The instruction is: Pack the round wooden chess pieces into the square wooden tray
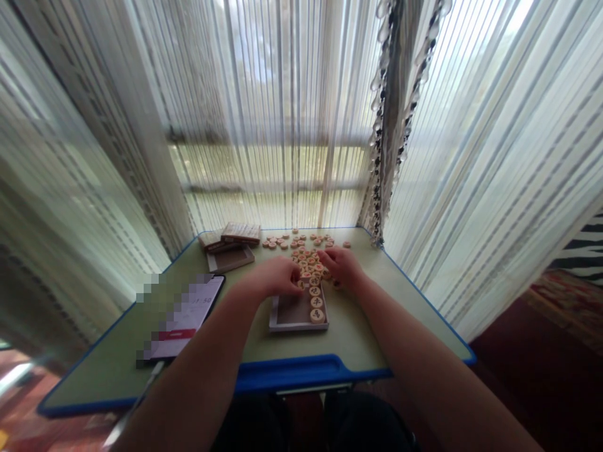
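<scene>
The left hand (279, 276) bends its fingers close together by a small round piece (301, 285) at the far end of the open box (298, 327); I can't tell if it holds it. A row of round pieces (316, 302) lines the box's right side. They look light, hard and smooth, so pinch the round edge. Farther right, the right hand (342, 265) curls at the heap (309, 260); I can't tell if it has one.

Your left hand (281, 276) bends over the open tray (298, 327) (a row of round pieces (316, 302) lines its right side), fingertips at another piece (301, 285); your right hand (340, 263) is at the heap (308, 258). A phone (191, 314) lies on the surface (351, 334).
</scene>
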### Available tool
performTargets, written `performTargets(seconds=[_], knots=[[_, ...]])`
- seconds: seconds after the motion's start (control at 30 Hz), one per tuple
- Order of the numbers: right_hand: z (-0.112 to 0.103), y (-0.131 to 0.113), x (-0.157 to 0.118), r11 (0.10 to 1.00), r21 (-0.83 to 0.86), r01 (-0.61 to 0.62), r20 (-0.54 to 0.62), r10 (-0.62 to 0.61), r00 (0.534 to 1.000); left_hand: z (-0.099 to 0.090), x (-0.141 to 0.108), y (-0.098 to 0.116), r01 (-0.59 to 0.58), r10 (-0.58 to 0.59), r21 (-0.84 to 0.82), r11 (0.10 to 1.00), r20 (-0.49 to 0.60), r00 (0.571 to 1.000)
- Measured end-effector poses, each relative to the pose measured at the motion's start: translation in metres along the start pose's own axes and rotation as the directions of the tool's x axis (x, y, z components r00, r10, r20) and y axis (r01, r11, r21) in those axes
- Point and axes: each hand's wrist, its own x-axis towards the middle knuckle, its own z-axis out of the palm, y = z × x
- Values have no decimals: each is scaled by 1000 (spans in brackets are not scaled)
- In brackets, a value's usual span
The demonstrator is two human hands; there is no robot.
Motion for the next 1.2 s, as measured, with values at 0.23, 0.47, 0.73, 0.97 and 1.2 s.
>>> performTargets(seconds=[0.23, 0.47, 0.73, 0.97, 1.2], knots=[[-5, -8, -3, 999, -32, 34, 27, -33, 999, 0, -1, 1, -30, 30, -11, 1000, 92, 995], [-6, -5, -2, 998, -32, 52, 1, -52, 999, 2, -1, 2, -23, 26, -34, 999, 94, 995], [-5, -3, -3, 999, -41, 8, 20, -7, 1000, 6, 0, 4, -56, 57, -30, 998, 32, 998], [-6, -3, -3, 999, -50, 15, 6, -14, 1000, 10, 1, 4, -130, 131, -22, 991, 25, 991], [-8, -5, -3, 998, -60, 8, 15, -7, 1000, 12, 3, 8, -21, 21, 139, 990, -4, 1000]])
